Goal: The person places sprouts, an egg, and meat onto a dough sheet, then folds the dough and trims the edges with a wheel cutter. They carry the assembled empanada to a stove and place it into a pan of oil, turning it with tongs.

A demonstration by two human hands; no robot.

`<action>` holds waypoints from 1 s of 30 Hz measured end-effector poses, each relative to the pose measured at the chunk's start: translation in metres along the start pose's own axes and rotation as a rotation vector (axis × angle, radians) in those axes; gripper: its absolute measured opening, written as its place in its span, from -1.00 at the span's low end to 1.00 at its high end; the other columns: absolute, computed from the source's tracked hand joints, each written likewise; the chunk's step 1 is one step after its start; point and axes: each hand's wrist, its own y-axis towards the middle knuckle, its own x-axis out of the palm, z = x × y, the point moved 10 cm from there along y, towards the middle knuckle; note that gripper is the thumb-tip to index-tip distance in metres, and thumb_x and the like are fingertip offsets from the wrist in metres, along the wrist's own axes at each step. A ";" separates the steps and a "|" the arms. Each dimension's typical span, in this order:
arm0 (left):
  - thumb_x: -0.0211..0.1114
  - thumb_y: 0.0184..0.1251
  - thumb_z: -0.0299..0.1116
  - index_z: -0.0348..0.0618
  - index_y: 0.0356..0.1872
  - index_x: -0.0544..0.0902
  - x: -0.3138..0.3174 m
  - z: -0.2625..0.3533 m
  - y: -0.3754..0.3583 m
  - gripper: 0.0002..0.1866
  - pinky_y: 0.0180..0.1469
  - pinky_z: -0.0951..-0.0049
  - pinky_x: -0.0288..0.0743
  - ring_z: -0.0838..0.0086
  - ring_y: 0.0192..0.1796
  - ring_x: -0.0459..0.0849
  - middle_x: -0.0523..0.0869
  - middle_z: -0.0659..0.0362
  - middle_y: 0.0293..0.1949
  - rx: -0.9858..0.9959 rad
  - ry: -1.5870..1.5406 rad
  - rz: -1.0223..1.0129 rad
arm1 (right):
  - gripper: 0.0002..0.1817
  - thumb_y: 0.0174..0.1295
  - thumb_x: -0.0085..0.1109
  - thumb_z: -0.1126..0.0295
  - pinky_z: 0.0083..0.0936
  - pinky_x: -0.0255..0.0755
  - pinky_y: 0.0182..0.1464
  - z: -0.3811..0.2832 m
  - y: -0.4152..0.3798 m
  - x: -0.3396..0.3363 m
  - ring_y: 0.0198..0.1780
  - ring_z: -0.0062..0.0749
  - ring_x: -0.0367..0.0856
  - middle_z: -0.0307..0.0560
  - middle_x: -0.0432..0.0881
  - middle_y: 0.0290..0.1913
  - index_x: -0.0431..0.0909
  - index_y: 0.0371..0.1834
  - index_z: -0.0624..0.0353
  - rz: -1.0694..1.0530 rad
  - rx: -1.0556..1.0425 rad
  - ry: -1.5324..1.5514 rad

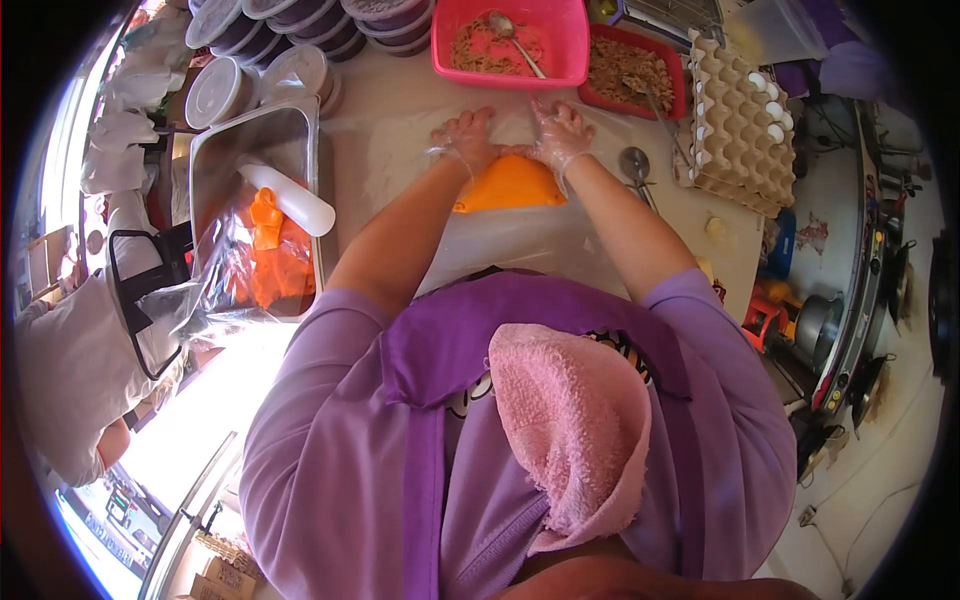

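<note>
A half-round piece of orange dough (512,184) lies on a clear plastic sheet (490,240) in front of me. At its far edge on the left rests my left hand (466,138), in a clear plastic glove, fingers spread and pointing away. My right hand (562,134), gloved the same way, lies at the far right edge of the dough with its fingers apart. Both thumbs reach inward along the dough's top edge. Just beyond the hands stands a pink basin (455,78) with a light filling and a spoon (518,48).
On the left, a metal tray (318,150) holds more orange dough and a white rolling pin (300,205). Stacked lidded tubs (215,92) stand behind it. To the right are a red tray (600,105) of brown filling, a ladle (634,163) and egg cartons (735,140) with several eggs.
</note>
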 end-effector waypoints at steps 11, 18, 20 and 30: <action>0.32 0.06 0.19 0.12 0.28 0.35 -0.017 0.004 -0.012 -0.24 0.20 0.03 0.29 0.19 0.24 0.45 0.49 0.11 0.19 -0.053 -0.037 0.019 | 0.17 -0.21 0.30 -0.39 0.13 -0.08 0.37 -0.011 -0.005 -0.008 0.49 0.05 -0.08 0.15 0.03 0.45 -0.09 0.49 -0.35 -0.099 0.000 -0.033; 0.10 0.42 -0.09 -0.23 0.31 0.33 0.012 -0.075 -0.050 -0.43 0.29 0.40 0.26 0.23 0.32 0.38 0.46 -0.03 0.25 -0.049 -1.185 0.093 | -0.24 0.29 0.08 0.17 -0.44 0.04 0.40 0.060 -0.027 0.021 0.45 -0.14 0.11 0.11 0.13 0.43 -0.06 0.49 0.04 -0.078 -0.117 1.300; 0.02 0.40 -0.01 -0.14 0.31 0.35 0.001 -0.077 -0.078 -0.43 0.32 0.13 0.18 -0.04 0.32 0.34 0.46 -0.08 0.23 0.136 -0.686 0.230 | -0.29 0.34 0.01 0.29 -0.45 0.00 0.42 0.054 -0.051 0.024 0.48 -0.23 0.05 0.05 0.08 0.47 -0.09 0.50 0.06 0.011 -0.497 0.823; -0.18 0.46 0.03 -0.14 0.44 0.02 0.036 -0.040 -0.120 -0.33 0.37 -0.11 -0.10 0.03 0.46 0.08 0.34 -0.08 0.33 0.205 -0.280 0.222 | -0.25 0.35 0.00 0.15 -0.06 -0.37 0.47 0.038 -0.095 0.049 0.54 -0.11 -0.17 0.00 -0.05 0.52 -0.14 0.51 0.04 0.002 -0.488 0.572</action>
